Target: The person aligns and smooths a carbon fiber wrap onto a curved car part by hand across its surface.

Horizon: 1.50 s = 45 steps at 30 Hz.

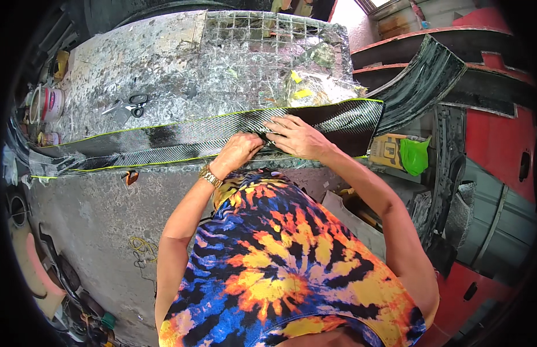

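Observation:
A long strip of black woven carbon fibre cloth with a bright yellow-green edge lies along the near side of the workbench. It drapes over a long, shaped part that is mostly hidden beneath it. My left hand, below a gold wristwatch, has its fingers curled together at the cloth's near edge; the fingertips are partly hidden. Just to its right, my right hand rests on the cloth with fingers stretched out and slightly apart. Scissors with black handles lie on the bench beyond the strip.
The resin-stained workbench carries a wire grid and yellow scraps. A white tub stands at its left end. At the right are a curved black panel, a green bag and red panels. A yellow cord lies on the floor.

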Motion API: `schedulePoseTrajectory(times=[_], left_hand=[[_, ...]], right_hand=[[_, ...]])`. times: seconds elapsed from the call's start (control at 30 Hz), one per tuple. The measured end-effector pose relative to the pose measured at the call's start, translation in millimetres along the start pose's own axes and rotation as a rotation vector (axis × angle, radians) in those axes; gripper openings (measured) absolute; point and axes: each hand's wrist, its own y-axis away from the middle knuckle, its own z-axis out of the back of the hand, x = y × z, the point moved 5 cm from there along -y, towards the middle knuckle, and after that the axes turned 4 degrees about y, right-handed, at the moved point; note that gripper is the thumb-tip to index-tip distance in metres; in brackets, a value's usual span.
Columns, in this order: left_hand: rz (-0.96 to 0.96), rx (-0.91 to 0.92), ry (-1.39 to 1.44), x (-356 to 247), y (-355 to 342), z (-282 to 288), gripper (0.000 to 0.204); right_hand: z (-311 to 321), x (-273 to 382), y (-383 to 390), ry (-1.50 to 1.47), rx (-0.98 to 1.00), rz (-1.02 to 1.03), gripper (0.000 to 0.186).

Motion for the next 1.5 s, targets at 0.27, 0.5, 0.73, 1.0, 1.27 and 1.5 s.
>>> schedulePoseTrajectory(times=[0.27, 0.5, 0.73, 1.0, 1.27, 1.5], left_hand=[[-0.013, -0.035, 0.020, -2, 2, 1, 0.013], [0.027, -0.234, -0.035, -38, 20, 26, 0.025], [0.797, -0.764, 0.409, -37, 77, -20, 0.028], [0.896, -1.027, 1.126, -42, 38, -94, 0.051], [0.831, -1.122, 0.232, -66, 52, -50, 0.019], [0.468, -0.655, 0.151, -45, 43, -25, 0.030]], right_hand=[[-12, -5, -5, 0.066, 0.103, 0.173, 0.044], [-15, -14, 2, 0.038, 0.118, 0.199, 0.048], [-22, -17, 2, 0.142, 0.201, 0.348, 0.053], [-5, -13, -13, 0.257, 0.219, 0.529, 0.050], [-11, -20, -8, 0.238, 0.216, 0.518, 0.051], [-10, -14, -4, 0.192, 0.234, 0.466, 0.050]])
